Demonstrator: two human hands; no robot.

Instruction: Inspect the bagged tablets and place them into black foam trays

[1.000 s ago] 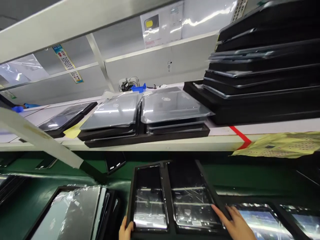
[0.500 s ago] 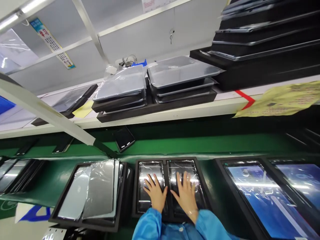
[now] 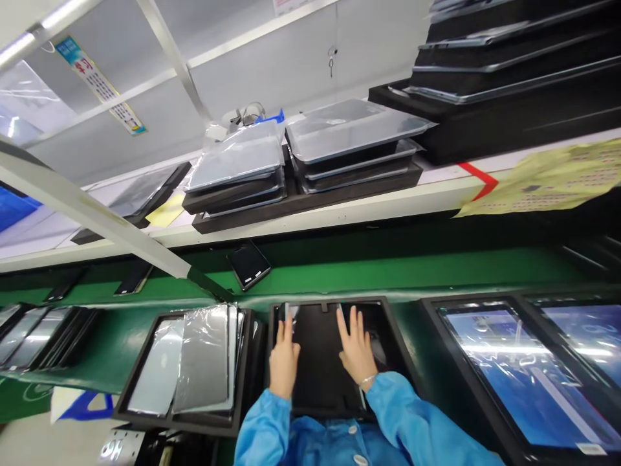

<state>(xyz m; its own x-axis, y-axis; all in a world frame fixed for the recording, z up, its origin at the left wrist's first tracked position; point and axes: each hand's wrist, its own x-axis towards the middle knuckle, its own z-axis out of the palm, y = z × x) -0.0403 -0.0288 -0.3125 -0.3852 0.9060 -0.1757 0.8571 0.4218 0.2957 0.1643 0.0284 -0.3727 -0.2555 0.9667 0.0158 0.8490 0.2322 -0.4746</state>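
In the lower middle of the view lies a black foam tray (image 3: 317, 362) whose dark inner floor shows between my hands. My left hand (image 3: 284, 356) is at the tray's left side, on a thin tablet (image 3: 287, 314) tipped up on its edge. On the right side, my right hand (image 3: 358, 349) has its fingers along a second tipped-up tablet (image 3: 342, 313). Both hands seem to grip these tablets by the edges; their undersides are partly hidden by my fingers.
Left of me sits a tray (image 3: 123, 401) with film-wrapped grey tablets. To the right, another tray (image 3: 427, 317) bears large lit blue screens. A shelf (image 3: 315, 219) across the back carries stacked wrapped tablets. A slanted white post (image 3: 107, 220) crosses the left.
Before, both hands lay spread flat on the two film-covered tablets in the tray. Now the tablets are tipped on edge and the hands have moved apart slightly, baring the tray floor.
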